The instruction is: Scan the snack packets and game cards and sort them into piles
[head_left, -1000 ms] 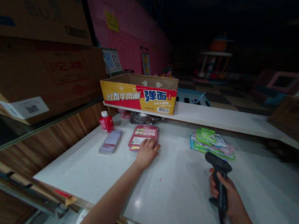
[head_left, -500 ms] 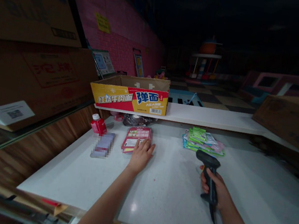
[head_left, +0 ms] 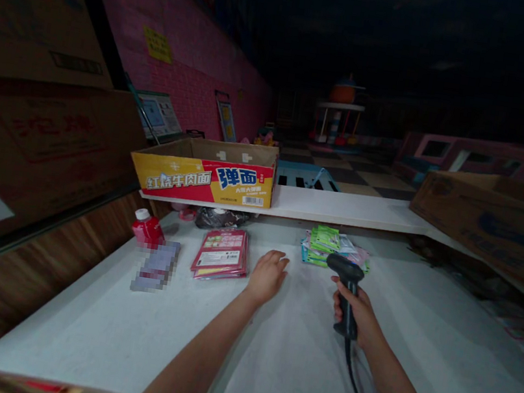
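Observation:
My left hand (head_left: 267,277) is over the white table just right of a stack of red flat packages (head_left: 222,253), apart from it. Its fingers are loosely stretched and a little bent, with nothing seen in them. My right hand (head_left: 362,315) is wrapped round the handle of a black barcode scanner (head_left: 347,268), whose cable runs down toward the table's front edge. Behind the scanner head lies a pile of green, blue and pink packets (head_left: 327,239). The scanner's head covers part of that pile.
A red bottle with a white cap (head_left: 147,229) and a blurred-out flat item (head_left: 156,266) are at the left. An open yellow and red carton (head_left: 205,181) sits on the raised shelf (head_left: 339,209). Brown boxes stand at the left (head_left: 48,145) and right (head_left: 495,218).
My left hand has come off the red packages and moved right. The scanner remains in my right hand, near the packets. The view has turned slightly to the right.

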A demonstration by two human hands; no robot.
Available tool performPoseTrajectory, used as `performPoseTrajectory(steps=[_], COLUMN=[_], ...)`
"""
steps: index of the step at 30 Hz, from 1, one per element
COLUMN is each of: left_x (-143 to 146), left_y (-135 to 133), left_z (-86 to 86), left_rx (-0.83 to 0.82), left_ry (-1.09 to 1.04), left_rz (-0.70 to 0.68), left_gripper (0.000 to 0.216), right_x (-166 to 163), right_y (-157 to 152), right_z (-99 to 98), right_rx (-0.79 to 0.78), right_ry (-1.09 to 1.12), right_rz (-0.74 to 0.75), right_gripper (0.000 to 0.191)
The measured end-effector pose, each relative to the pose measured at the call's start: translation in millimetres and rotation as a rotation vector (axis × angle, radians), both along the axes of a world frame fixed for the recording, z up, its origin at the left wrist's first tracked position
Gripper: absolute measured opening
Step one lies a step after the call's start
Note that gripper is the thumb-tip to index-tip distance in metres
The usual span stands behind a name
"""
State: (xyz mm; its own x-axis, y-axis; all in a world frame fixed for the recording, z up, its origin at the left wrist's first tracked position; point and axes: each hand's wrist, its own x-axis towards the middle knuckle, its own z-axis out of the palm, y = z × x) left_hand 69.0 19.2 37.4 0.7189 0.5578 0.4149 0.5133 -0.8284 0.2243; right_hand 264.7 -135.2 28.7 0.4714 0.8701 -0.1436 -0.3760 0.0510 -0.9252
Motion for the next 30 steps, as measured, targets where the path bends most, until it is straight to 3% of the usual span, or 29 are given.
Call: performPoseTrajectory(steps=[6,9,15,18,21,25,30], left_x=[34,49,98,127,150,166,171], left_y=[1,8,30,38,42,48,56], left_z=[6.6,7.4,16.1,23.5,30.0,34.9,35.6], left_rx=[-0.126,-0.169,-0.245,-0.272,-0.318,-0.416,-0.558], left_ry=[-0.110,-0.181,-0.270,-0.259,-0.204,-0.152,-0.208], left_rz=[0.017,0.059,0.126,0.205,0.374,0.525,0.523], left_gripper=[0.030,0.028,0.022,0.018,0.025,0.033,0.019], right_x=[31,44,62,64,65,66,66], right_y=[-5,-15,-27,-25,-23,-20,-20], right_z=[8.2,4.6,-3.4,-3.7,-4.8,-6.9,-5.1], right_rx=[0.066,0.122,0.087,0.109,0.144,0.159,0.161], right_ry=[-0.054,0.008,0.136,0.203,0.238,0.235,0.225], right_rz=[0.035,0.004,0.026,0.059,0.065,0.076,0.080], right_gripper=[0.043,0.042,0.037,0.039,0.036,0.037,0.038])
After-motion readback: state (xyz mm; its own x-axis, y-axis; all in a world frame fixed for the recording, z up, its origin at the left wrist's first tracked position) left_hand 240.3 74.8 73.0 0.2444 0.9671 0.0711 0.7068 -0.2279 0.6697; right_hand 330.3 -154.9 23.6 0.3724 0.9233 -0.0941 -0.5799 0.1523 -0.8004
